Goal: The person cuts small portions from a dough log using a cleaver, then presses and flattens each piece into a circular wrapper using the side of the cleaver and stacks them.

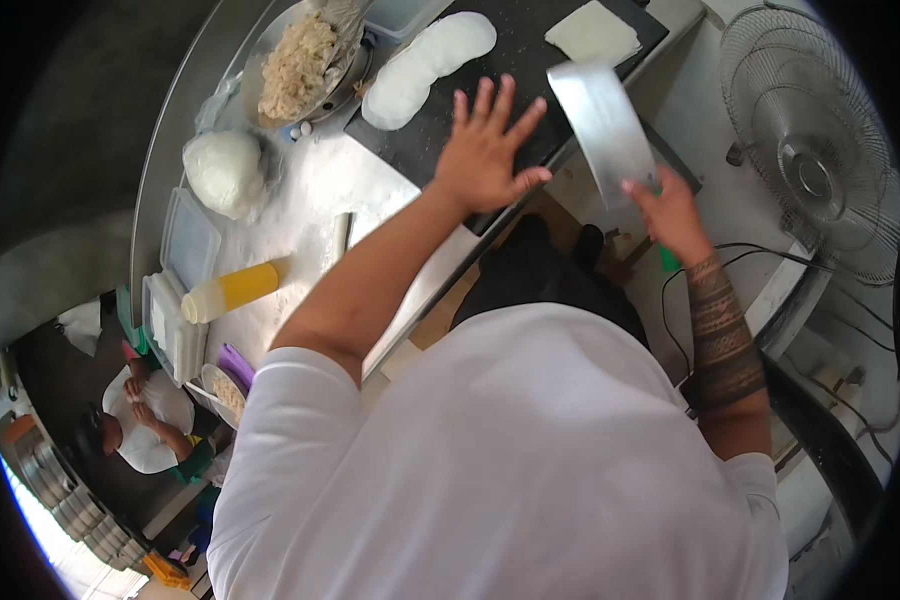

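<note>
My left hand (488, 150) is spread over the black board (525, 75), fingers apart, with nothing in it. I cannot tell whether the palm touches the board. My right hand (675, 215) grips a cleaver (602, 125), its broad blade raised beside the board's near edge; a bit of green shows below the hand. Overlapping thin white dough rounds (430, 68) lie on the board beyond my left fingertips. At the board's right end there is a pale, flat piece (593, 35), roughly square.
A metal bowl (355, 75) holds pale chopped filling. Near it are a plastic-wrapped white lump (223, 175), a yellow squeeze bottle (232, 290) and plastic containers (175, 325). A fan (810, 170) stands at right, with cables below. Another person (150, 410) is at lower left.
</note>
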`<state>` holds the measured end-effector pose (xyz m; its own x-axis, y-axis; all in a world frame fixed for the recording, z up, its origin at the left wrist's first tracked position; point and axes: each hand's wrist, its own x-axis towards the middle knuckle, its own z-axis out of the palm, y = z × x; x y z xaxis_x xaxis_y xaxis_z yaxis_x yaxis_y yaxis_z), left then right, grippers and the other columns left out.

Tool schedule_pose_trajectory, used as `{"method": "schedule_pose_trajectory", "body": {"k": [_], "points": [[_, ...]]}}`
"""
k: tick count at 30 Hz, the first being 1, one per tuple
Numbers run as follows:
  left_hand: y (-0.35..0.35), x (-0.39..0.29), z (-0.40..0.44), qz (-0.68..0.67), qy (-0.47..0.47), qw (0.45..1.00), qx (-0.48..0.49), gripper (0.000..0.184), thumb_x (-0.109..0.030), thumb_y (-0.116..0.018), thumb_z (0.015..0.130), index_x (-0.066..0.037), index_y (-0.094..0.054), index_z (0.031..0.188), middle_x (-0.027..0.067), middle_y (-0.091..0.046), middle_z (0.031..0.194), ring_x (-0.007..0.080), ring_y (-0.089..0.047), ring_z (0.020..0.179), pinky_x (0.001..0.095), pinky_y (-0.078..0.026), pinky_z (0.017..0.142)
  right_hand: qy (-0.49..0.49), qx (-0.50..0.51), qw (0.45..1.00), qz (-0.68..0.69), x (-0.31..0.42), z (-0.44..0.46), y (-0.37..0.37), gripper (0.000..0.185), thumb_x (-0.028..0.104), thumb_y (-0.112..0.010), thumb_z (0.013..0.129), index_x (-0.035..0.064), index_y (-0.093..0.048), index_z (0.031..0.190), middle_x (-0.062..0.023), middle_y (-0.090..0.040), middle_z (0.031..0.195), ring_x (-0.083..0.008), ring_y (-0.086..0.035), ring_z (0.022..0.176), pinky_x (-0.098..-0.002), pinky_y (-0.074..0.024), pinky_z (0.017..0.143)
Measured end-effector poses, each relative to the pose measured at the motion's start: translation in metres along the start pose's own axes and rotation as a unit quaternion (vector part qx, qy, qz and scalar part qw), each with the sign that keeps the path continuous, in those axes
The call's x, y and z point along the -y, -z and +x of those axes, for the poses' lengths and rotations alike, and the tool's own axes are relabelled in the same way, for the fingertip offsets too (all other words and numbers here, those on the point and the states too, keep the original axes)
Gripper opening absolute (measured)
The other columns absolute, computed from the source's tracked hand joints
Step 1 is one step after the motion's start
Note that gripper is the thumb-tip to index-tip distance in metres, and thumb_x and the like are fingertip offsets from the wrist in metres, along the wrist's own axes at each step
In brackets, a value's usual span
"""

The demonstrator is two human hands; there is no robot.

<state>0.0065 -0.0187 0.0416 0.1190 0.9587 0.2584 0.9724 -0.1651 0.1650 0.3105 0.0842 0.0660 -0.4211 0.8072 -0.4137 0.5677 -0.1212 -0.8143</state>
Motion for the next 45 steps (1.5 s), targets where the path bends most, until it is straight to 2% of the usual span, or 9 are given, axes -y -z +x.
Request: {"method": "schedule_pose_trajectory", "body": {"k": [7, 13, 16, 21, 25, 27, 33, 41, 45], "points": [[-0.034, -0.022, 0.002, -0.009, 0.051, 0.988, 0.143, 0.098, -0.083, -0.043, 0.094, -0.025, -0.026, 0.17, 0.0273, -0.014, 0.175, 0.0499, -0.01, 0.162, 0.0648, -0.008, 0.129, 0.177, -0.074, 0.972, 0.133, 0.116, 0.089, 0.038, 0.036, 0.039, -0.074, 0.102, 0.0052, -0.065, 0.11, 0.0037, -0.054, 0.068, -0.0058, -0.049, 0.051, -0.0261, -0.0418, 0.047], [-0.037, -0.025, 0.009, -0.034, 0.033, 0.991, 0.127, 0.098, -0.084, -0.044, 0.093, -0.025, -0.026, 0.17, 0.0278, -0.015, 0.175, 0.0497, -0.012, 0.161, 0.0639, -0.009, 0.129, -0.114, 0.03, 0.962, 0.245, -0.011, 0.145, 0.003, 0.036, 0.04, -0.074, 0.101, 0.0064, -0.062, 0.107, 0.0022, -0.055, 0.07, -0.0073, -0.05, 0.052, -0.0277, -0.0414, 0.045], [-0.033, -0.016, 0.004, -0.145, 0.04, 0.986, 0.067, 0.099, -0.076, -0.049, 0.097, -0.017, -0.021, 0.171, 0.0285, -0.013, 0.175, 0.0498, -0.011, 0.162, 0.0606, -0.01, 0.13, -0.071, 0.03, 0.99, 0.119, -0.008, 0.124, 0.009, 0.04, 0.041, -0.077, 0.098, 0.0056, -0.064, 0.109, 0.0014, -0.057, 0.073, -0.0073, -0.049, 0.052, -0.0301, -0.0417, 0.046], [-0.024, 0.032, 0.003, -0.535, 0.247, 0.791, -0.166, 0.095, -0.047, -0.055, 0.108, -0.004, 0.002, 0.171, 0.0272, -0.009, 0.176, 0.0426, -0.012, 0.163, 0.0396, -0.015, 0.131, 0.075, 0.114, 0.986, -0.095, 0.003, 0.05, -0.02, 0.055, 0.031, -0.089, 0.085, -0.0017, -0.066, 0.123, -0.0105, -0.075, 0.1, -0.0204, -0.071, 0.088, -0.0376, -0.0576, 0.08], [-0.01, 0.065, 0.008, -0.061, 0.082, 0.995, -0.019, 0.087, -0.062, -0.055, 0.102, -0.015, -0.025, 0.17, 0.0286, -0.021, 0.173, 0.0496, -0.023, 0.158, 0.0621, -0.017, 0.128, 0.11, 0.291, 0.949, -0.045, 0.008, 0.05, -0.074, 0.061, 0.027, -0.093, 0.077, -0.0033, -0.067, 0.123, -0.0169, -0.076, 0.112, -0.0278, -0.071, 0.106, -0.0416, -0.0543, 0.095], [-0.027, 0.059, -0.011, -0.007, -0.053, 0.993, 0.104, 0.086, -0.069, -0.055, 0.098, -0.027, -0.03, 0.169, 0.0256, -0.023, 0.173, 0.0488, -0.023, 0.159, 0.0636, -0.018, 0.128, 0.102, 0.309, 0.939, -0.114, 0.02, 0.049, -0.091, 0.062, 0.028, -0.093, 0.077, -0.0033, -0.067, 0.122, -0.0195, -0.075, 0.114, -0.0312, -0.072, 0.108, -0.0422, -0.0545, 0.095], [-0.026, -0.007, -0.019, -0.096, -0.005, 0.981, 0.171, 0.088, -0.068, -0.057, 0.096, -0.03, -0.029, 0.169, 0.0231, -0.019, 0.175, 0.049, -0.018, 0.16, 0.0691, -0.014, 0.126, 0.085, 0.328, 0.928, -0.154, -0.011, 0.023, -0.073, 0.062, 0.034, -0.093, 0.077, -0.002, -0.067, 0.121, -0.0258, -0.074, 0.109, -0.0437, -0.071, 0.107, -0.0469, -0.0551, 0.094], [-0.032, 0.022, 0.012, -0.051, 0.005, 0.994, 0.098, 0.08, -0.066, -0.058, 0.096, -0.029, -0.04, 0.165, 0.0229, -0.028, 0.172, 0.0467, -0.028, 0.157, 0.0731, -0.02, 0.122, 0.042, 0.309, 0.909, -0.276, 0.036, 0.052, -0.065, 0.074, 0.04, -0.089, 0.081, -0.0036, -0.055, 0.131, -0.0293, -0.071, 0.109, -0.0462, -0.07, 0.107, -0.0506, -0.055, 0.092], [-0.037, 0.053, 0.029, -0.001, -0.037, 0.999, 0.033, 0.078, -0.065, -0.058, 0.097, -0.03, -0.04, 0.164, 0.02, -0.031, 0.171, 0.0459, -0.028, 0.157, 0.0713, -0.02, 0.123, 0.145, 0.24, 0.929, -0.243, 0.025, 0.075, -0.076, 0.073, 0.042, -0.089, 0.081, -0.0059, -0.057, 0.125, -0.0298, -0.071, 0.109, -0.0465, -0.07, 0.107, -0.0513, -0.0549, 0.091]]}}
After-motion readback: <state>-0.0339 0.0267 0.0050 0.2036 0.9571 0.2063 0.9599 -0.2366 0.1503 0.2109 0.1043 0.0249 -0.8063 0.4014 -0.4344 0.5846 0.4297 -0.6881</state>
